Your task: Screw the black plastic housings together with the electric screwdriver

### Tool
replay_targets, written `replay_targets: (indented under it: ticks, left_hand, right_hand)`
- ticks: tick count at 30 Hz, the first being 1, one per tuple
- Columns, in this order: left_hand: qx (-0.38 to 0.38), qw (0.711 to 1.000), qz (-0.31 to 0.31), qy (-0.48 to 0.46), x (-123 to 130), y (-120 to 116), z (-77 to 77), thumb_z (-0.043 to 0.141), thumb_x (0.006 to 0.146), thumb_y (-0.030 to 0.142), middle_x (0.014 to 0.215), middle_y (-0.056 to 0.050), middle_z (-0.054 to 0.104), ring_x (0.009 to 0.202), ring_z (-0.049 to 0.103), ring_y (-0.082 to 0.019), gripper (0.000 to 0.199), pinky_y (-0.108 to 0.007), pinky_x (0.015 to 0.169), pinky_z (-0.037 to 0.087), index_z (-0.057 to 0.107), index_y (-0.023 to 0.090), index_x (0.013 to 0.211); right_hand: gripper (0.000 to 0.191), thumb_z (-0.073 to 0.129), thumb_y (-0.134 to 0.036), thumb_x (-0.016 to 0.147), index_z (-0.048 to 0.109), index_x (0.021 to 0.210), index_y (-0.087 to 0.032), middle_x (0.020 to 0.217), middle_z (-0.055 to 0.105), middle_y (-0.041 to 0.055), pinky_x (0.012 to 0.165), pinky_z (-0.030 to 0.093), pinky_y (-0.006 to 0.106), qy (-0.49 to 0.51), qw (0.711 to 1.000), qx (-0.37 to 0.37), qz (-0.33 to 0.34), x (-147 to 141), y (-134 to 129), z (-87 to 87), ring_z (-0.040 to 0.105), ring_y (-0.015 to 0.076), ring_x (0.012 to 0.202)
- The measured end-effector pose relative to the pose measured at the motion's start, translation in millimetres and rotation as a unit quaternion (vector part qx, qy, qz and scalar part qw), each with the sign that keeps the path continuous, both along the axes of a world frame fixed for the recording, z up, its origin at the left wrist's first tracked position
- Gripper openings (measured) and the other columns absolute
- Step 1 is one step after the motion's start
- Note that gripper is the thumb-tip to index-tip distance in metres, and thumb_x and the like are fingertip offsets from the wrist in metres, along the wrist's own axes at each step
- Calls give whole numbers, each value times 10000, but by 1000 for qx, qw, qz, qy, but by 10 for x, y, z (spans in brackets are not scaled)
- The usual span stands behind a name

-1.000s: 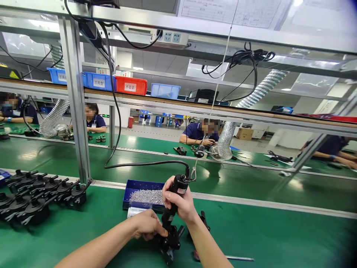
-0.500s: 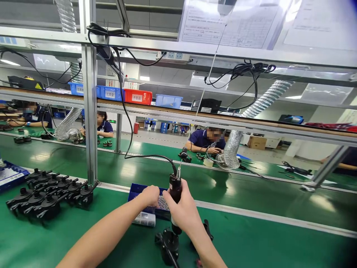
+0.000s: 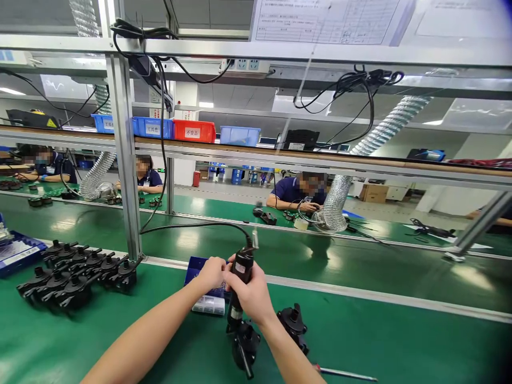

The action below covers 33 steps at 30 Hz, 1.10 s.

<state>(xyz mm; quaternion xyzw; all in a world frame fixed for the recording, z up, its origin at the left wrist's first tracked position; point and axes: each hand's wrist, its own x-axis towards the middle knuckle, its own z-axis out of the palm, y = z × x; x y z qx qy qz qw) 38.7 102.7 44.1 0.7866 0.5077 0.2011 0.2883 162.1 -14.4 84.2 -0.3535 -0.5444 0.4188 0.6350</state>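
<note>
My right hand [image 3: 253, 292] is wrapped round a black corded electric screwdriver [image 3: 242, 266], held nearly upright with a slight tilt. Its lower end is beside a black plastic housing [image 3: 245, 344] on the green bench; whether they touch I cannot tell. My left hand [image 3: 213, 273] is over a blue tray [image 3: 194, 266] of small metal screws, close to the right hand's fingers. Its fingers are bent together, and whatever they pinch is hidden. A clear roll with printed labels [image 3: 208, 305] lies just in front of the tray.
Several black housings [image 3: 74, 288] stand grouped at left, beside another blue tray [image 3: 20, 253]. A second black housing [image 3: 294, 322] and a thin screwdriver [image 3: 346, 373] lie to the right. A metal post [image 3: 122, 160] rises behind the bench. Co-workers sit across the line.
The electric screwdriver has moved left, and its lower end has swung left. My left hand has drawn up from the screws towards the right hand. The camera view has shifted slightly.
</note>
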Motion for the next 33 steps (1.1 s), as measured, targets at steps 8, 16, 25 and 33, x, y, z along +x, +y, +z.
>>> replay_targets:
  ticks: [8, 16, 25, 33]
  left_hand:
    - [-52, 990, 53, -123, -140, -565, -169, 767, 870, 233, 732, -12, 747, 812, 734, -200, 128, -267, 745, 517, 711, 170, 774]
    - [-354, 922, 17, -154, -39, -895, -638, 767, 929, 394, 542, 10, 643, 378, 597, -116, 416, -190, 386, 405, 545, 187, 645]
    - [-534, 822, 15, -198, 3, -850, -707, 688, 979, 245, 504, 31, 532, 330, 435, -67, 419, -144, 330, 287, 516, 180, 602]
    - [-568, 788, -12, -237, -185, -723, -549, 879, 819, 254, 645, -30, 683, 482, 657, -147, 201, -228, 436, 569, 724, 126, 821]
  right_hand:
    - [303, 877, -354, 805, 687, 986, -204, 770, 682, -2, 617, 511, 316, 1, 997, 28, -78, 179, 0, 130, 576, 164, 624]
    - [272, 868, -314, 830, 665, 988, -225, 712, 675, -33, 554, 518, 282, 47, 998, 19, -33, 369, -36, 210, 588, 145, 560]
    - [279, 875, -327, 816, 676, 979, -218, 701, 692, -32, 548, 530, 281, 28, 999, 2, -26, 350, 4, 157, 610, 146, 541]
    - [270, 869, -318, 839, 671, 991, -217, 710, 689, -31, 558, 528, 279, 22, 999, 4, -25, 375, 16, 113, 606, 143, 555]
